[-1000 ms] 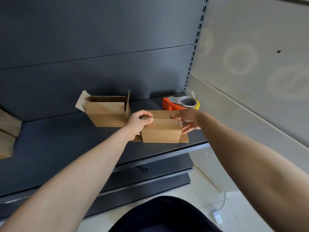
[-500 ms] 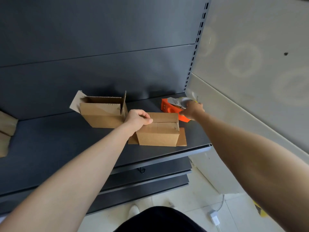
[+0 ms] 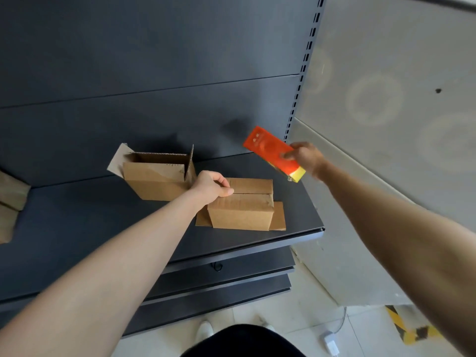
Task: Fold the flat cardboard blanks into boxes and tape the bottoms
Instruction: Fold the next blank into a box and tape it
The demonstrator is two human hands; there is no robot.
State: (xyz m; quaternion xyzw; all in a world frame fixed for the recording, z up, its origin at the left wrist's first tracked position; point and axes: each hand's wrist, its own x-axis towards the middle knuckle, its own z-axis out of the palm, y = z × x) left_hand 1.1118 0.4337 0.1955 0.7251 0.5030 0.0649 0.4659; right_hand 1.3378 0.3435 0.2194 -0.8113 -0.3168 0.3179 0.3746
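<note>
Our left hand curls over the left end of the small brown cardboard box, closed flaps up, near the right front corner of the dark metal shelf. Light, bendy stuff, so we'd pin the flap seam. The orange plastic tape dispenser is up right, gripped in our right hand.

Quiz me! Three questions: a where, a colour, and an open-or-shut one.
1. Where is the tape gun? A) held up in the right hand B) in a pocket C) on a chair
2. What colour is it mostly? A) blue B) green C) orange
3. The top flaps of the box under the left hand are: A) standing up B) folded shut C) torn off
Answers: 1 A, the hand grips it in the air. 2 C, its body is orange. 3 B, they lie flat and meet.
</note>
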